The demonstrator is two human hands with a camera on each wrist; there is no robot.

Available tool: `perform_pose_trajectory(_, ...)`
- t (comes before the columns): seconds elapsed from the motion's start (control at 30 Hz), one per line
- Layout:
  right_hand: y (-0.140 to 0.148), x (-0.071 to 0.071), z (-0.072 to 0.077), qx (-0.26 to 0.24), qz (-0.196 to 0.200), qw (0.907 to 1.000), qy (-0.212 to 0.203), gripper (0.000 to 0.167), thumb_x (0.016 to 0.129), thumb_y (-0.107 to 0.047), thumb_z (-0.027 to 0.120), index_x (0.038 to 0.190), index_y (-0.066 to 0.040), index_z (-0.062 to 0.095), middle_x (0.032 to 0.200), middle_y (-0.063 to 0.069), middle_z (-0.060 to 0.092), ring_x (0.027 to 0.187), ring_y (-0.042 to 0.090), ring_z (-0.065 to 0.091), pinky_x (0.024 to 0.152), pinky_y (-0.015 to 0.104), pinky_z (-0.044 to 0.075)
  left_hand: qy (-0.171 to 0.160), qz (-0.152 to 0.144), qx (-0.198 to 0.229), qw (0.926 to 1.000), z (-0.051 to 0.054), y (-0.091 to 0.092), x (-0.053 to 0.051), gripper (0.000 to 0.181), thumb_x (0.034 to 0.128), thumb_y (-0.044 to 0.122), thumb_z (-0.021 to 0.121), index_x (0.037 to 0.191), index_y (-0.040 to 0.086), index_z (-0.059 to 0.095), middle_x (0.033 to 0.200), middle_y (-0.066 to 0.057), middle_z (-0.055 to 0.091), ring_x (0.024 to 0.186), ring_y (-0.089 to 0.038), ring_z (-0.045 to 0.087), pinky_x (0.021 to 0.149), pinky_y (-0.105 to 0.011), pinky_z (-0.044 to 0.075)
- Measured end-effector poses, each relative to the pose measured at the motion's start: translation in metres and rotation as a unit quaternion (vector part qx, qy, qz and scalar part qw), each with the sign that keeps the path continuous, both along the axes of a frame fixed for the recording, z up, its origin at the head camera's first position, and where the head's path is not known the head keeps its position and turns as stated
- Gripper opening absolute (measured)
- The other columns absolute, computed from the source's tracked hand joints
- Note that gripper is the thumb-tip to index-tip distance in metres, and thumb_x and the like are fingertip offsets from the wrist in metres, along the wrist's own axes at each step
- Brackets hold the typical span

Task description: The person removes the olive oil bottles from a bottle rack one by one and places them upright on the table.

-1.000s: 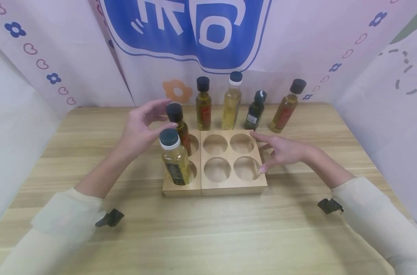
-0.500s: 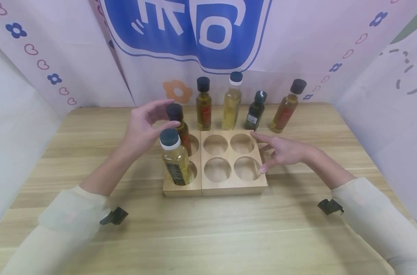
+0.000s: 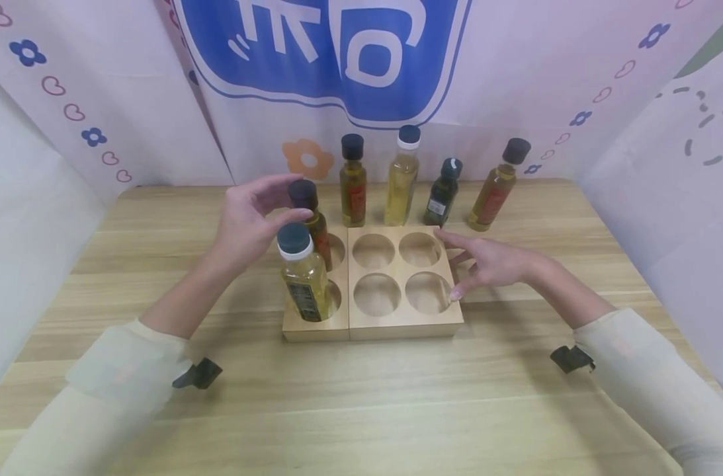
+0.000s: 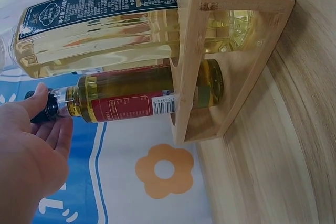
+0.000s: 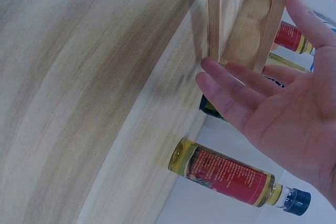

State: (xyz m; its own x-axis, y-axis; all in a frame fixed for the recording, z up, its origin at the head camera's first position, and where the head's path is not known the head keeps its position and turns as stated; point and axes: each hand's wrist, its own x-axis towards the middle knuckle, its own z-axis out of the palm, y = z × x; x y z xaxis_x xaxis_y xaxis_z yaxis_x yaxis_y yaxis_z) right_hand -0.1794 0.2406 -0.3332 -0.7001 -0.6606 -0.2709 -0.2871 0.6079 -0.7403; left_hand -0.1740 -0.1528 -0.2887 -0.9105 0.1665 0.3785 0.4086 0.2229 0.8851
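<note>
My left hand (image 3: 248, 215) holds a dark-capped oil bottle (image 4: 126, 95) with a red label by its cap, thumb on one side and fingers on the other. That bottle stands in the far left hole of the wooden rack (image 3: 405, 328). In the near left hole stands a pale-yellow oil bottle (image 3: 304, 284) with a green and white cap. My right hand (image 3: 486, 261) rests against the rack's right side, fingers and thumb spread and fairly straight. In the right wrist view its thumb touches the rack's edge. The rack's other holes hold nothing.
Behind the rack stand a red-labelled bottle (image 3: 353, 185), a pale-yellow bottle (image 3: 400, 185), a small dark bottle (image 3: 440, 195) and another red-labelled bottle (image 5: 226, 177) at the right. A printed cloth (image 3: 504, 79) hangs beyond the table (image 3: 361, 410).
Over the past second my left hand has shifted slightly right at the bottle's cap. My right hand, the rack and the bottles look unmoved.
</note>
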Motion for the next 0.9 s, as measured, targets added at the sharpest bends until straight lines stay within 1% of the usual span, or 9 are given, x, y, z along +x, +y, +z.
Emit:
perform_pose_trajectory(0.17, -0.0001, 0.0006, -0.0001, -0.003, -0.002, 1.0, 0.0, 0.119, 0.081, -0.023, 0.09, 0.164, 0.003, 0.008, 0.167, 0.031, 0.015, 0.135, 0.053, 0.048, 0.105, 0.061, 0.047, -0.002, 0.009, -0.008, 0.9999, 0.0006, 0.0012, 0.0006, 0.044, 0.0831, -0.01, 0.081, 0.125, -0.007, 0.069, 0.101, 0.006, 0.075, 0.095, -0.008, 0.07, 0.095, -0.025, 0.055)
perform_pose_trajectory(0.37, -0.0002, 0.0011, -0.0003, 0.0, -0.003, 1.0, 0.002, 0.119, 0.081, -0.024, 0.09, 0.164, 0.003, 0.009, 0.167, 0.031, 0.016, 0.135, 0.052, 0.049, 0.104, 0.06, 0.048, -0.002, 0.019, -0.014, 0.9997, 0.0013, 0.0025, 0.0015, 0.044, 0.0831, -0.009, 0.082, 0.125, -0.006, 0.069, 0.106, -0.009, 0.076, 0.094, -0.007, 0.071, 0.096, -0.025, 0.055)
perform_pose_trajectory(0.47, 0.0, 0.0008, -0.001, 0.004, -0.003, 1.0, 0.002, 0.12, 0.081, -0.025, 0.09, 0.164, 0.002, 0.009, 0.167, 0.03, 0.016, 0.135, 0.052, 0.049, 0.104, 0.06, 0.049, -0.002, 0.023, -0.016, 0.9996, 0.0019, 0.0034, 0.0018, 0.043, 0.0832, -0.008, 0.082, 0.125, -0.006, 0.07, 0.108, -0.014, 0.075, 0.095, -0.007, 0.071, 0.097, -0.026, 0.054)
perform_pose_trajectory(0.63, 0.0008, 0.0001, -0.0024, 0.009, -0.008, 0.9999, -0.002, 0.12, 0.081, -0.026, 0.091, 0.165, 0.0, 0.009, 0.168, 0.028, 0.014, 0.136, 0.05, 0.05, 0.105, 0.059, 0.048, 0.007, 0.02, -0.002, 0.9998, 0.0045, 0.0043, 0.0021, 0.043, 0.0824, -0.01, 0.081, 0.124, -0.008, 0.069, 0.111, -0.019, 0.075, 0.095, -0.008, 0.071, 0.096, -0.025, 0.055)
perform_pose_trajectory(0.73, 0.0013, -0.0003, -0.003, 0.009, -0.009, 0.9999, -0.002, 0.121, 0.08, -0.025, 0.091, 0.165, 0.0, 0.008, 0.168, 0.028, 0.015, 0.135, 0.05, 0.05, 0.105, 0.059, 0.048, 0.012, 0.015, 0.009, 0.9998, 0.0062, 0.0049, 0.0019, 0.044, 0.0817, -0.012, 0.081, 0.124, -0.009, 0.068, 0.111, -0.015, 0.075, 0.096, -0.01, 0.072, 0.096, -0.026, 0.055)
perform_pose_trajectory(0.9, 0.0016, -0.001, -0.0031, 0.001, -0.001, 1.0, 0.0, 0.119, 0.081, -0.024, 0.09, 0.164, 0.001, 0.008, 0.166, 0.032, 0.019, 0.133, 0.051, 0.052, 0.104, 0.06, 0.049, 0.008, 0.014, 0.016, 0.9997, 0.0076, 0.0063, 0.0008, 0.045, 0.0813, -0.011, 0.082, 0.124, -0.008, 0.069, 0.103, 0.001, 0.076, 0.095, -0.011, 0.072, 0.096, -0.027, 0.056)
